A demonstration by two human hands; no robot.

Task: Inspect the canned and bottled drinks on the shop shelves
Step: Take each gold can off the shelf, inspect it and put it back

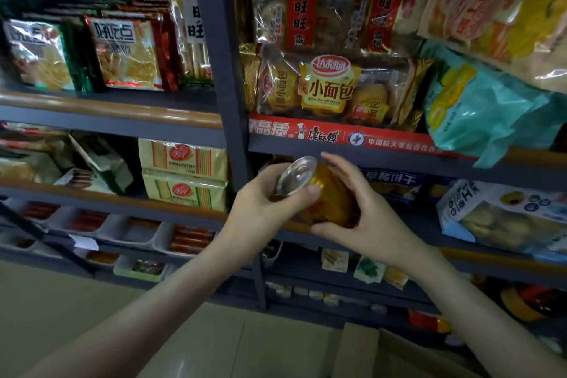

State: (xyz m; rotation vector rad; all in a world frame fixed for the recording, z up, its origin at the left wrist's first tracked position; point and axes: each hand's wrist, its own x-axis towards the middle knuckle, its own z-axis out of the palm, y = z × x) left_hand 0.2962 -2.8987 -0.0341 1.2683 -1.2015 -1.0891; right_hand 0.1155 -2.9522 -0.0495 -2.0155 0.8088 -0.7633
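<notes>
The left hand curls round the gold can at its shiny end. The right hand wraps its body. Turn it slowly and look for dents.

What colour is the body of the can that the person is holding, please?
The can has a golden-yellow body and a silver end, seen in the head view, gripped by the left hand and right hand.

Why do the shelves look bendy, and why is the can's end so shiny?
Head view: the wide-angle lens curves the shelf edges toward the borders; the can shows glare on its silvery end; the top left corner is dim and blurry.
</notes>
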